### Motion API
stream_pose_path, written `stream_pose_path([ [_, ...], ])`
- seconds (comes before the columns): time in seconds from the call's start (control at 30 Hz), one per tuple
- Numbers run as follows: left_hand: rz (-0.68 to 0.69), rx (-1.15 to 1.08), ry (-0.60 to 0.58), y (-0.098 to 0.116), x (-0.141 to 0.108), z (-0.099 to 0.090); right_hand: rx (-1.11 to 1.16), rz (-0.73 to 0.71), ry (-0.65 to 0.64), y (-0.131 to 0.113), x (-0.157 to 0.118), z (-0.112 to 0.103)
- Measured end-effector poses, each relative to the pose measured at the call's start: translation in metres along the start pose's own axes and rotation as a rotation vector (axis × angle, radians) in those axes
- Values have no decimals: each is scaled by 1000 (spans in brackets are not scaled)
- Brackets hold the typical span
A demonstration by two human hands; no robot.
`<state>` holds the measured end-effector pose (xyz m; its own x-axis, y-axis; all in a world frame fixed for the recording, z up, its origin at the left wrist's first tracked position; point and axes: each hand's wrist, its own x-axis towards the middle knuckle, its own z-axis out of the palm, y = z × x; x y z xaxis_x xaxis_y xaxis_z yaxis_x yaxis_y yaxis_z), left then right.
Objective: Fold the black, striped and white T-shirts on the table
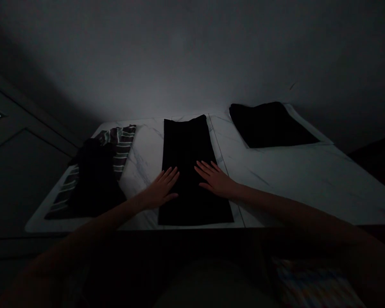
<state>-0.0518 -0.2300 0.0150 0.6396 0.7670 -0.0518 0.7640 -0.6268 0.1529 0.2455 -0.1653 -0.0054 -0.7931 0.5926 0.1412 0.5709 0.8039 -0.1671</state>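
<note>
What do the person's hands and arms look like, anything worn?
The left hand and right hand are bare: no gloves, and no rings or watch visible in this dim light. The forearms show no sleeves; nearer the body it's too dark to tell.

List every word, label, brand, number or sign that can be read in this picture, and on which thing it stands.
None can be read.
No lettering shows on the middle black cloth, striped cloth, dark garment, rightmost black cloth or marbled table.
The colourful thing at lower right is too dark and blurred to tell.
</note>
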Motion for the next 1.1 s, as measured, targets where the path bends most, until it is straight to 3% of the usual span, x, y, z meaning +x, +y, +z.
stream_pose_path([
  [0.13,69,-18,-31,49,-45,2,31,-40,-17,-27,-49,-4],
  [0.23,62,-7,-28,68,-62,5,111,-85,-45,-37,-77,-14],
  [0.33,77,-7,-25,68,-73,2,267,-174,-94,-36,-100,-33],
  [0.5,225,-60,-89,45,-83,-12,453,-232,-158,-21,-125,-54],
  [0.63,281,-73,-95,35,-75,-16,365,-304,-71,-21,-118,-53],
  [0.83,291,-101,19,32,-58,-9,218,-373,85,-27,-97,-35],
  [1.0,278,-183,200,29,-57,4,328,-393,153,-12,-90,-20],
  [1.1,173,-445,285,33,-51,7,522,-375,100,-8,-80,-23],
])
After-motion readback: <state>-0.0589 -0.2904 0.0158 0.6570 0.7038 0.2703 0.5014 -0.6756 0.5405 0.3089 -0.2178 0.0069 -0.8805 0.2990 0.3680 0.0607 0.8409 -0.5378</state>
